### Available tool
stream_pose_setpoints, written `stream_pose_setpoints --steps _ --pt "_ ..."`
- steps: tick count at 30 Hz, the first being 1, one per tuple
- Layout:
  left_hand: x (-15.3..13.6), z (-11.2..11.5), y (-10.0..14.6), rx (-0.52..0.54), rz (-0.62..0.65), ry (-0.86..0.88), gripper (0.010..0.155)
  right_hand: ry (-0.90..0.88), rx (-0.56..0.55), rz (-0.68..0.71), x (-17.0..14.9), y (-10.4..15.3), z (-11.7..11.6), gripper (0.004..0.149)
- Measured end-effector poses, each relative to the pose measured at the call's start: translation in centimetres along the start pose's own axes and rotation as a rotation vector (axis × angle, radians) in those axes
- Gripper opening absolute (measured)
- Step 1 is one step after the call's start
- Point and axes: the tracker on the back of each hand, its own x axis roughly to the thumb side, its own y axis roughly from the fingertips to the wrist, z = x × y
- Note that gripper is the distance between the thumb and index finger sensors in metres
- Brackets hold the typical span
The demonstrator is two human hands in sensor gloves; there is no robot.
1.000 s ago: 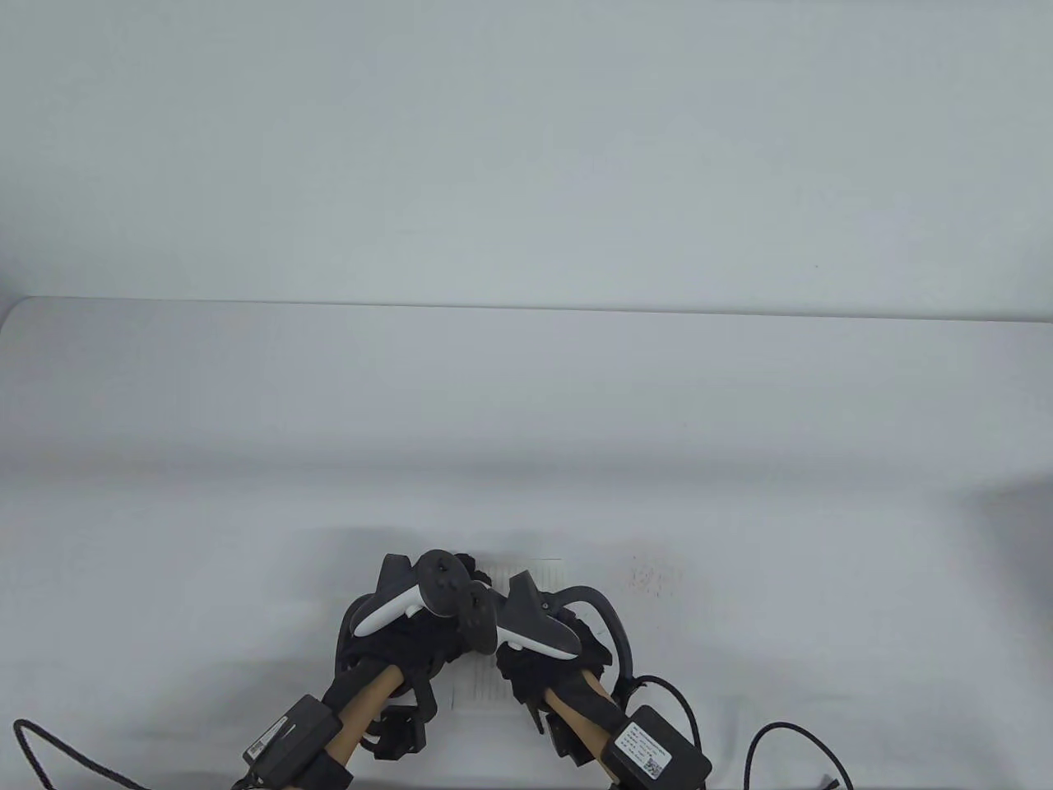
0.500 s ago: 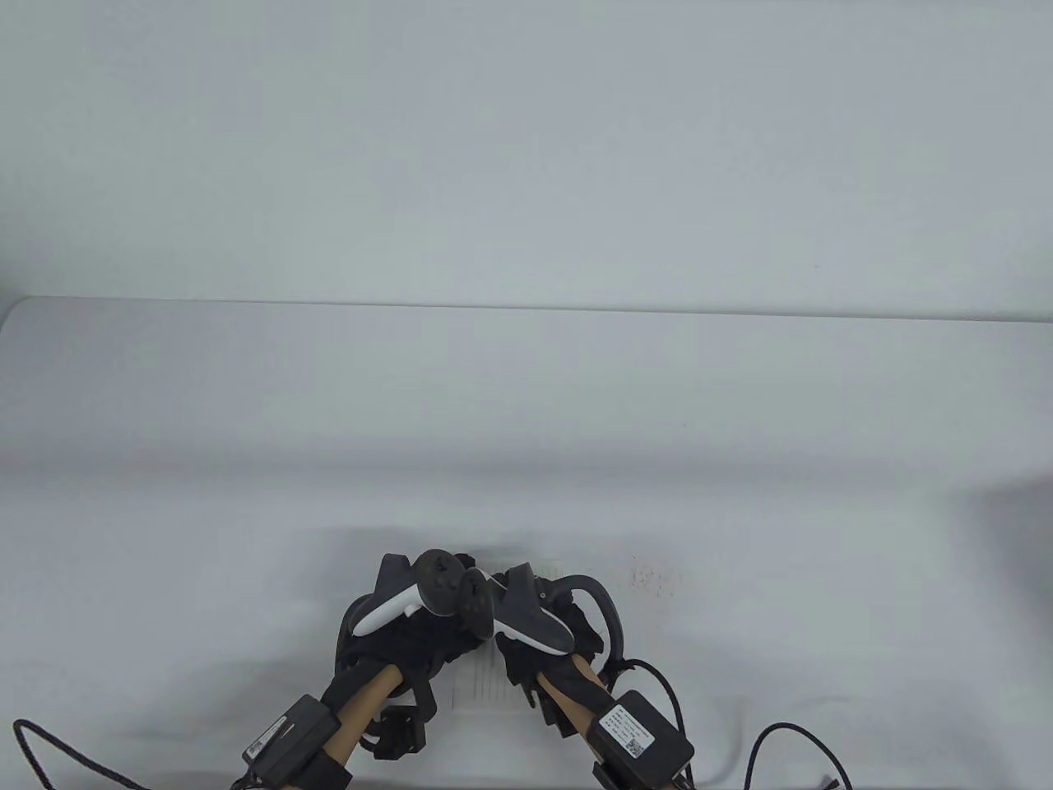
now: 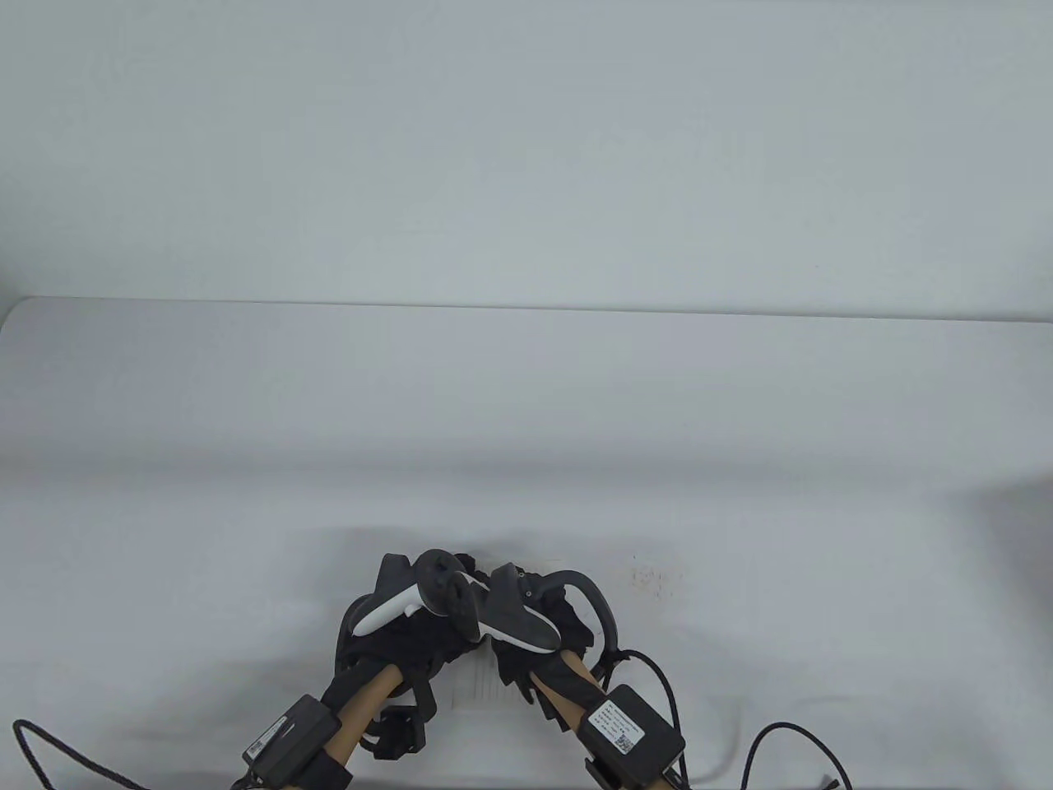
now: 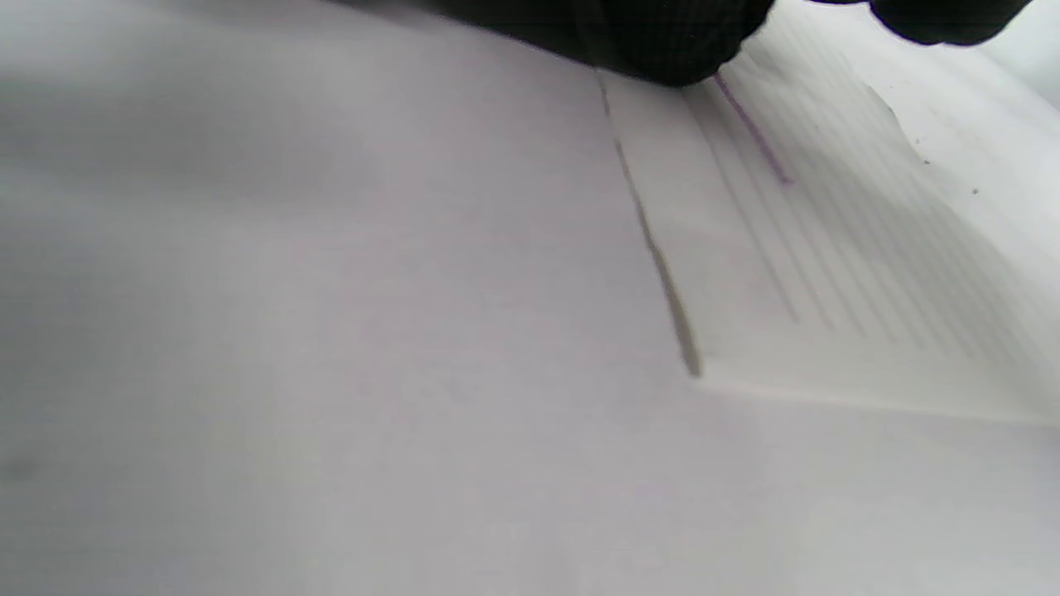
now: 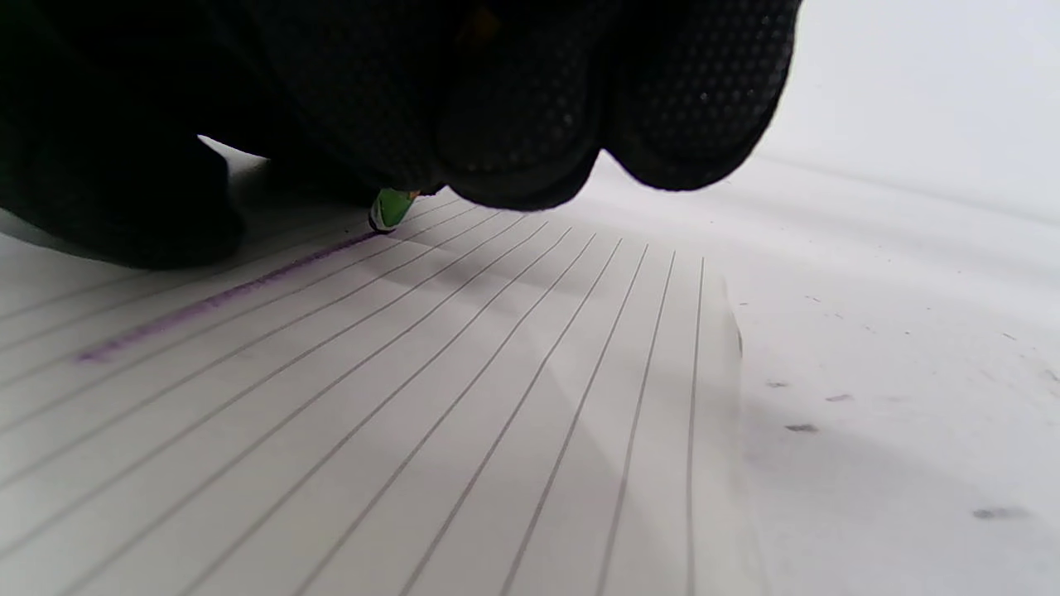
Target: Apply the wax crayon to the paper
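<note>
A lined sheet of paper (image 3: 477, 687) lies at the table's near edge, mostly hidden under both hands; it also shows in the left wrist view (image 4: 828, 281) and the right wrist view (image 5: 414, 430). My right hand (image 3: 539, 638) grips a crayon with a green wrapper (image 5: 391, 209), its tip touching the paper at the end of a purple line (image 5: 224, 298). The purple line also shows in the left wrist view (image 4: 754, 132). My left hand (image 3: 411, 629) presses on the paper's left part, its gloved fingers (image 4: 662, 41) lying on the sheet's edge.
The white table (image 3: 526, 428) stretches far beyond the hands. Faint reddish specks (image 3: 654, 576) mark the surface right of the hands. Small dark crumbs (image 5: 802, 428) lie on the table beside the paper. Black cables (image 3: 790, 741) trail off the near edge.
My right hand has moved left toward the left hand, covering more of the paper. The left hand has stayed in place.
</note>
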Motion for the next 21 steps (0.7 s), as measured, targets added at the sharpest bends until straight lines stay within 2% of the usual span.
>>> stream_pose_setpoints --steps 10,21 --pt "0.0 0.0 0.0 0.001 -0.003 -0.003 0.070 0.067 0.026 -0.037 -1.2 0.2 0.0 0.038" --pt "0.0 0.0 0.0 0.001 -0.003 -0.002 0.070 0.050 0.060 -0.090 -4.5 1.1 -0.4 0.038"
